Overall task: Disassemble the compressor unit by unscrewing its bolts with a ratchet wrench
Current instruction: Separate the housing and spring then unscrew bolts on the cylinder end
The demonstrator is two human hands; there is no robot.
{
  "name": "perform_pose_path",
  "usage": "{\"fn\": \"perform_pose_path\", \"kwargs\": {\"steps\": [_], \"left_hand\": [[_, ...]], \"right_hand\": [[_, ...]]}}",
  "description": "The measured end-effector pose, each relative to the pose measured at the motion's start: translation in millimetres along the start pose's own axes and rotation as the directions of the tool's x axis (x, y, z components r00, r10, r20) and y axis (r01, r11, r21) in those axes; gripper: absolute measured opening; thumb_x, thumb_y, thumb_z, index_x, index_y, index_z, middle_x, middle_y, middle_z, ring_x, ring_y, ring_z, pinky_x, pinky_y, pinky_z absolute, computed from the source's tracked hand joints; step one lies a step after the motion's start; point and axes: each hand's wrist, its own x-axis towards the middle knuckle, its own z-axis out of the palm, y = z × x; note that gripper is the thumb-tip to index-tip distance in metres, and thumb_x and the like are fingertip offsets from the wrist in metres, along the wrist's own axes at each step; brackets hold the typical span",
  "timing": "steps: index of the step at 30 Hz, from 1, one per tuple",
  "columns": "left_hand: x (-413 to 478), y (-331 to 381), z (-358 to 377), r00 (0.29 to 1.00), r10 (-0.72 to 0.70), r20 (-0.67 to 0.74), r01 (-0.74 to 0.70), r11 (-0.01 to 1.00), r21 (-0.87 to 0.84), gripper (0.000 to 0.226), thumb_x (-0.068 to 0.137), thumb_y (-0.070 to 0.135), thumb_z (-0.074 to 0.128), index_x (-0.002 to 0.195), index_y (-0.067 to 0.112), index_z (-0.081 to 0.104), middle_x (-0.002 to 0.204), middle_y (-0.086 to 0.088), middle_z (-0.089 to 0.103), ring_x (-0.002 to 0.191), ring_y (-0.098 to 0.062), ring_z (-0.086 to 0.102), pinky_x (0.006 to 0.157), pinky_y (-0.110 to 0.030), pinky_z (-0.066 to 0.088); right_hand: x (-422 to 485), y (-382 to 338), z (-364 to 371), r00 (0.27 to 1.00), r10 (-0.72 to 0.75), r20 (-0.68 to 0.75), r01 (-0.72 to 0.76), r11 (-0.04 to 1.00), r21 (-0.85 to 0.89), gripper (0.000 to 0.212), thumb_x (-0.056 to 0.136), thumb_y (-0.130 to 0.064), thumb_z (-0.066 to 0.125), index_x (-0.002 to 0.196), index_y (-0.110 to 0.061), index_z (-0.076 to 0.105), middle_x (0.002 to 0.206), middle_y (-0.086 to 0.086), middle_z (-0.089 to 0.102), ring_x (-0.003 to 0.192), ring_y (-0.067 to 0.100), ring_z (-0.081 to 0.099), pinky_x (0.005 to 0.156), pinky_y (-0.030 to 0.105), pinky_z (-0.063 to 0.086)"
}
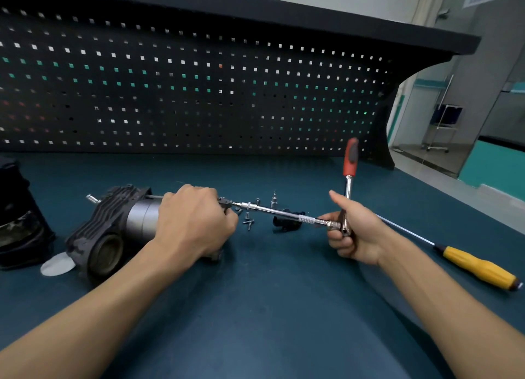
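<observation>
Head view: where's the compressor unit (113, 231)?
– Lying on the bench (270, 307), left of centre. My left hand (193, 222) grips its motor end; my right hand (352, 234) grips the ratchet wrench (350, 160), handle up, extension (284, 214) reaching the unit.

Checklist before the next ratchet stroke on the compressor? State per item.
1. Compressor unit steadied: ok, left hand grips its end.
2. Ratchet wrench held: ok, right hand grips its head, red handle upright.
3. Extension bar tip seated: cannot tell, left hand partly hides it.
4. Loose screws contained: not ok, scattered under the bar.
5. Yellow screwdriver clear of handle swing: looks ok, lies off to the right.
</observation>
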Motion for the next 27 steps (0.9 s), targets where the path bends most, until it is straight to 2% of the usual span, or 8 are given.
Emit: {"fn": "perform_pose_path", "kwargs": {"steps": [6, 9, 12, 17, 19, 22, 24, 27], "left_hand": [[0, -1, 2, 1.0, 0.011, 0.0, -0.011, 1.0, 0.004, 0.029, 0.081, 0.047, 0.05, 0.067, 0.022, 0.049, 0.063, 0.008, 0.037, 0.074, -0.022, 0.038, 0.067, -0.034, 0.028], [1, -1, 2, 1.0, 0.008, 0.001, -0.008, 1.0, 0.003, 0.028, 0.081, 0.048, 0.05, 0.07, 0.022, 0.051, 0.066, 0.007, 0.041, 0.075, -0.022, 0.038, 0.067, -0.035, 0.029], [0, -1, 1, 1.0, -0.001, -0.011, 0.001, 1.0, -0.01, 0.028, 0.082, 0.048, 0.051, 0.074, 0.021, 0.056, 0.071, 0.006, 0.047, 0.077, -0.021, 0.038, 0.068, -0.034, 0.029], [-5, -2, 0, 0.999, 0.027, -0.037, -0.028, 0.999, -0.031, 0.028, 0.083, 0.046, 0.051, 0.081, 0.02, 0.059, 0.082, 0.003, 0.062, 0.088, -0.024, 0.052, 0.069, -0.034, 0.03], [-6, -3, 0, 0.999, 0.042, -0.018, -0.043, 0.999, -0.028, 0.028, 0.083, 0.047, 0.05, 0.086, 0.021, 0.062, 0.087, 0.003, 0.064, 0.094, -0.023, 0.053, 0.071, -0.034, 0.03], [-6, -3, -1, 0.998, 0.049, 0.028, -0.048, 0.998, -0.039, 0.026, 0.084, 0.046, 0.048, 0.086, 0.023, 0.061, 0.089, 0.005, 0.065, 0.09, -0.021, 0.049, 0.072, -0.034, 0.029], [-6, -3, -2, 0.998, 0.054, 0.044, -0.053, 0.998, -0.029, 0.024, 0.083, 0.046, 0.047, 0.081, 0.023, 0.057, 0.087, 0.005, 0.064, 0.084, -0.02, 0.044, 0.071, -0.034, 0.027], [-4, -4, -3, 0.998, 0.046, 0.041, -0.044, 0.998, -0.045, 0.025, 0.084, 0.045, 0.048, 0.086, 0.022, 0.06, 0.089, 0.004, 0.064, 0.091, -0.023, 0.052, 0.071, -0.033, 0.028]], "right_hand": [[-2, -2, -4, 0.991, 0.05, 0.126, -0.067, 0.989, 0.134, 0.044, 0.083, -0.051, 0.062, 0.069, -0.009, 0.062, 0.042, -0.005, 0.031, 0.03, 0.007, 0.023, 0.033, 0.016, 0.015], [1, 3, -5, 0.996, -0.051, 0.073, 0.05, 0.999, 0.016, 0.033, 0.082, -0.045, 0.068, 0.071, -0.017, 0.055, 0.046, -0.001, 0.038, 0.034, 0.01, 0.028, 0.036, 0.02, 0.018], [1, 8, -5, 0.959, -0.284, 0.005, 0.277, 0.934, -0.227, 0.036, 0.08, -0.049, 0.072, 0.079, -0.016, 0.058, 0.051, 0.004, 0.049, 0.039, 0.012, 0.037, 0.037, 0.02, 0.026], [3, 10, -14, 0.777, -0.62, 0.106, 0.574, 0.629, -0.524, 0.015, 0.086, -0.031, 0.077, 0.077, -0.019, 0.075, 0.059, 0.0, 0.062, 0.052, 0.013, 0.052, 0.052, 0.022, 0.043], [7, 11, -17, 0.65, -0.742, 0.163, 0.654, 0.437, -0.617, 0.006, 0.087, -0.024, 0.077, 0.082, -0.028, 0.077, 0.071, -0.007, 0.071, 0.065, 0.006, 0.061, 0.065, 0.018, 0.048], [11, 9, -16, 0.418, -0.877, 0.238, 0.715, 0.157, -0.681, 0.015, 0.085, -0.014, 0.08, 0.099, -0.017, 0.079, 0.079, -0.006, 0.067, 0.075, 0.004, 0.062, 0.072, 0.013, 0.045], [10, 7, -15, 0.356, -0.906, 0.229, 0.701, 0.097, -0.707, 0.023, 0.081, -0.005, 0.081, 0.103, -0.012, 0.079, 0.08, -0.004, 0.064, 0.076, 0.002, 0.06, 0.075, 0.012, 0.044], [4, 8, -9, 0.394, -0.901, 0.183, 0.69, 0.158, -0.706, 0.019, 0.082, -0.007, 0.081, 0.101, -0.012, 0.079, 0.076, -0.005, 0.064, 0.073, 0.003, 0.06, 0.072, 0.013, 0.043]]}}
